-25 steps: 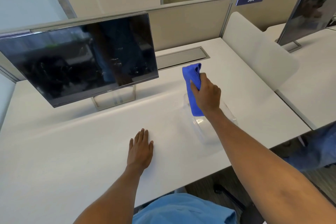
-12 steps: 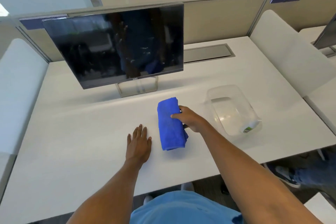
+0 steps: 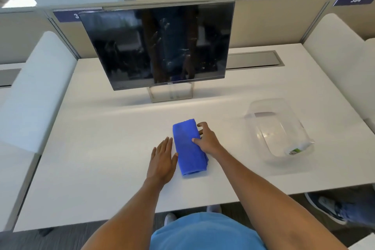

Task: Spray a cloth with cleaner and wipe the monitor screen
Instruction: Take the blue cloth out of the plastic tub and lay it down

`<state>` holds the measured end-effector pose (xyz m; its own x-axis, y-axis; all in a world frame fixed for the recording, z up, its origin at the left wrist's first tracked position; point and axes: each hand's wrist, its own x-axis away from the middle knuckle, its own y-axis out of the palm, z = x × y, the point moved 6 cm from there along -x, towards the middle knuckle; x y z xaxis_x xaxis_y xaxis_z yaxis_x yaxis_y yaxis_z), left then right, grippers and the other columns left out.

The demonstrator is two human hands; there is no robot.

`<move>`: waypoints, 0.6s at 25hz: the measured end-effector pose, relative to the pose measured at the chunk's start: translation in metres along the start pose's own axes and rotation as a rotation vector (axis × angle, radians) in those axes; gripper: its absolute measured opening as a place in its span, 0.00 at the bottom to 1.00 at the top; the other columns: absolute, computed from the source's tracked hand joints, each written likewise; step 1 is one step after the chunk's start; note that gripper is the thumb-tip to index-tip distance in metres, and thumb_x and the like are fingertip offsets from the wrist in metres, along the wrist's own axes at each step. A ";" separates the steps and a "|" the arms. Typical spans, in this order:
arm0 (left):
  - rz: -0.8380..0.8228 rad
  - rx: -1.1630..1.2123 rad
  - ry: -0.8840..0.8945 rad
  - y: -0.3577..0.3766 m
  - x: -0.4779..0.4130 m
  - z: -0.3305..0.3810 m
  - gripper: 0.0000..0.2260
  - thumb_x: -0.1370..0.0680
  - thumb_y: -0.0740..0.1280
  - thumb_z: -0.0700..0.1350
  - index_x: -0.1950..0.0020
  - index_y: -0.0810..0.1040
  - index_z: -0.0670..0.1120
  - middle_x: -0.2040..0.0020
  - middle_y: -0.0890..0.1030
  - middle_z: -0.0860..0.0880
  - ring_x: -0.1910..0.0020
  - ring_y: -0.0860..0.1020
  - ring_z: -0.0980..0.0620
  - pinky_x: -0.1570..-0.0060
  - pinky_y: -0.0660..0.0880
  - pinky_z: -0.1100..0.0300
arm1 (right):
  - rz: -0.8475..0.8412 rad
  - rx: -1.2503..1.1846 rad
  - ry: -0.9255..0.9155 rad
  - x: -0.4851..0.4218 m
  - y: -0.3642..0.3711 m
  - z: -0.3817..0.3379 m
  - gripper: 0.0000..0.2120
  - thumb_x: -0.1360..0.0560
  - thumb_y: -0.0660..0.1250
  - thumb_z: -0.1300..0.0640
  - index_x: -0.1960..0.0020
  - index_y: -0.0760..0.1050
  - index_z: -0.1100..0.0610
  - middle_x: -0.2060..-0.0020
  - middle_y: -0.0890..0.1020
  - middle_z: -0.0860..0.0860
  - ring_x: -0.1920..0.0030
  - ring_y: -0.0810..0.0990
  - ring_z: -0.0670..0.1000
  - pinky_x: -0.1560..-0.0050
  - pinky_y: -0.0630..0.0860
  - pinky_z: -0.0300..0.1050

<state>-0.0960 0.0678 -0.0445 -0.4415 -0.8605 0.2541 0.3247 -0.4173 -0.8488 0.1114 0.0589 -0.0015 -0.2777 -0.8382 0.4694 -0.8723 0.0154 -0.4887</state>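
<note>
The folded blue microfibre cloth (image 3: 189,146) lies flat on the white worktop (image 3: 101,148) before the monitor (image 3: 158,44). The right hand (image 3: 207,140) rests on its edge, grip loose; the left hand (image 3: 162,158) lies flat alongside, fingers spread. No spray bottle is visible, so the screen risks a dry, streaky wipe.

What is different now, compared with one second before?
The right hand carried the blue cloth out of the clear bin and laid it on the desk beside the left hand, where it now rests. The left hand stayed flat; the monitor is untouched.
</note>
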 end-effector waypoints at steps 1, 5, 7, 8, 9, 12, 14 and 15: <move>-0.001 0.011 0.043 0.002 0.002 0.002 0.31 0.13 0.54 0.58 0.12 0.48 0.51 0.13 0.49 0.54 0.14 0.48 0.55 0.15 0.45 0.51 | 0.045 0.077 -0.038 0.001 0.000 -0.001 0.31 0.20 0.72 0.57 0.21 0.62 0.54 0.30 0.75 0.56 0.33 0.78 0.57 0.32 0.77 0.57; -0.014 0.079 0.176 0.008 0.007 0.009 0.37 0.16 0.56 0.66 0.13 0.45 0.55 0.13 0.46 0.57 0.15 0.45 0.60 0.16 0.43 0.54 | 0.171 0.465 -0.285 0.012 0.003 -0.003 0.30 0.18 0.68 0.54 0.19 0.62 0.53 0.21 0.67 0.51 0.24 0.70 0.53 0.25 0.70 0.49; -0.022 0.066 0.194 0.011 0.006 0.010 0.37 0.16 0.55 0.68 0.13 0.45 0.56 0.13 0.45 0.58 0.15 0.45 0.61 0.15 0.42 0.54 | 0.135 0.619 -0.435 0.019 0.011 0.003 0.27 0.16 0.63 0.53 0.18 0.63 0.54 0.18 0.63 0.49 0.19 0.64 0.50 0.19 0.61 0.45; -0.031 0.038 0.204 0.012 0.005 0.011 0.36 0.16 0.54 0.68 0.13 0.45 0.56 0.13 0.44 0.58 0.15 0.45 0.60 0.15 0.42 0.52 | 0.100 0.693 -0.488 0.023 0.016 0.009 0.27 0.15 0.60 0.51 0.17 0.62 0.54 0.17 0.61 0.48 0.18 0.61 0.49 0.17 0.56 0.44; -0.043 0.004 0.214 0.014 0.004 0.012 0.36 0.16 0.53 0.68 0.13 0.44 0.57 0.13 0.43 0.58 0.15 0.44 0.59 0.15 0.42 0.51 | 0.068 0.757 -0.523 0.027 0.020 0.015 0.28 0.14 0.57 0.50 0.16 0.59 0.54 0.15 0.58 0.48 0.16 0.57 0.47 0.16 0.52 0.45; -0.078 -0.068 0.227 0.018 -0.001 0.015 0.37 0.17 0.49 0.70 0.13 0.42 0.56 0.14 0.40 0.59 0.15 0.42 0.59 0.15 0.39 0.48 | 0.027 0.862 -0.524 0.029 0.024 0.032 0.29 0.12 0.50 0.47 0.14 0.50 0.54 0.14 0.50 0.47 0.14 0.47 0.46 0.14 0.44 0.50; -0.084 -0.083 0.222 0.020 -0.006 0.021 0.37 0.17 0.49 0.70 0.13 0.42 0.56 0.14 0.38 0.59 0.15 0.41 0.59 0.16 0.36 0.49 | 0.035 0.910 -0.502 0.026 0.022 0.034 0.28 0.12 0.47 0.49 0.14 0.47 0.54 0.14 0.47 0.48 0.14 0.45 0.47 0.14 0.42 0.52; -0.083 -0.089 0.215 0.020 -0.009 0.023 0.37 0.17 0.50 0.69 0.13 0.42 0.56 0.14 0.38 0.59 0.14 0.41 0.58 0.17 0.36 0.49 | 0.042 0.926 -0.495 0.023 0.020 0.034 0.28 0.11 0.46 0.50 0.14 0.46 0.54 0.14 0.47 0.48 0.14 0.44 0.47 0.14 0.42 0.52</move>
<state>-0.0659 0.0605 -0.0528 -0.6346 -0.7384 0.2282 0.2091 -0.4483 -0.8691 0.1008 0.0217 -0.0256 0.0767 -0.9791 0.1882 -0.1588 -0.1983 -0.9672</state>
